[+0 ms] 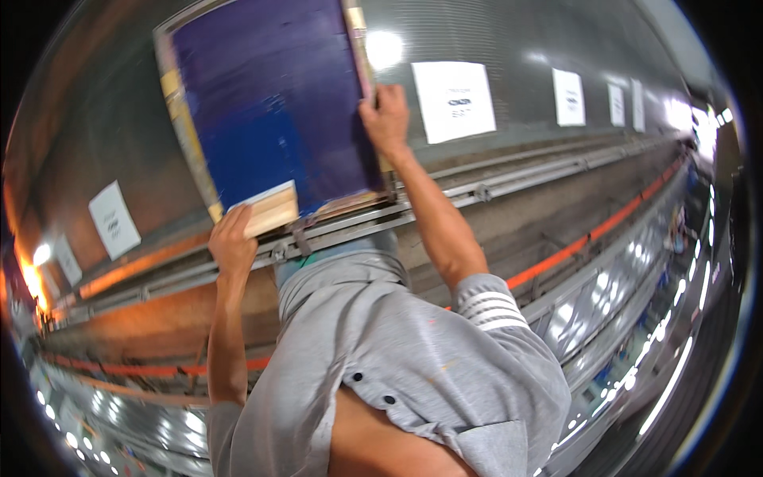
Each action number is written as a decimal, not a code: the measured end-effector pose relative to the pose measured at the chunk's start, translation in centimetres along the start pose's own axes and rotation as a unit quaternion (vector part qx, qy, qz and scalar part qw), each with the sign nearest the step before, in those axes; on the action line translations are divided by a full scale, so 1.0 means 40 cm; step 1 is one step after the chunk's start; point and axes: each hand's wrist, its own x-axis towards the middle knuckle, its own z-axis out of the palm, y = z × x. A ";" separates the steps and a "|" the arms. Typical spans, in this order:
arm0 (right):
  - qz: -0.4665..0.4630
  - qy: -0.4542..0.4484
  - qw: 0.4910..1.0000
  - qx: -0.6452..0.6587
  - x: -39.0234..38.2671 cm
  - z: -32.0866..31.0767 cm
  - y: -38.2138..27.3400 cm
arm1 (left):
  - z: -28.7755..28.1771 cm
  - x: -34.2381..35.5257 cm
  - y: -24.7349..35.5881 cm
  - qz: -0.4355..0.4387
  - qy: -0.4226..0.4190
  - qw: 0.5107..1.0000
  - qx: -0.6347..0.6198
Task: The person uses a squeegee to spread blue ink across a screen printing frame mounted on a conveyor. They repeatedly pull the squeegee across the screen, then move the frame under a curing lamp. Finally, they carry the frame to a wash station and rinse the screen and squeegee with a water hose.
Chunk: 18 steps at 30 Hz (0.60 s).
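- Holding a wooden block (272, 209), the left hand (232, 242) has its fingers wrapped around the block's lower left end.
- The block lies on the bottom edge of a big screen frame (270, 103) filled with dark blue and purple.
- The right hand (386, 119) grips the right side bar of that frame, with the fingers curled over its edge.
- The frame sits flat on a long shiny metal table (103, 135), close to the metal rails (493, 187) that run along the table's edge.
- A white paper sheet (454, 100) lies on the table just right of the frame; it is a rectangle with a small dark mark in the middle.
- More white sheets (569, 97) lie farther right, in a row.
- Another white sheet (114, 219) lies at the left, well apart from the frame.
- An orange strip (604, 226) runs along below the rails.
- The person wears a grey shirt (413, 350) with white stripes on the sleeve.
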 end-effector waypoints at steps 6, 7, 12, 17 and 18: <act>0.007 0.035 0.999 0.012 -0.022 0.013 -0.033 | -0.024 0.010 -0.016 -0.022 -0.039 0.999 0.013; 0.008 0.029 0.999 0.016 -0.022 0.013 -0.035 | -0.021 0.012 -0.021 -0.025 -0.040 0.999 0.018; 0.022 0.026 0.999 0.009 -0.021 0.020 -0.031 | -0.020 0.030 -0.021 -0.027 -0.060 0.997 0.028; 0.025 0.027 0.999 -0.002 -0.017 0.031 -0.028 | -0.022 0.053 -0.026 -0.039 -0.073 0.996 0.019; 0.031 0.020 0.999 -0.008 -0.018 0.032 -0.025 | -0.023 0.061 -0.022 -0.045 -0.081 0.996 0.015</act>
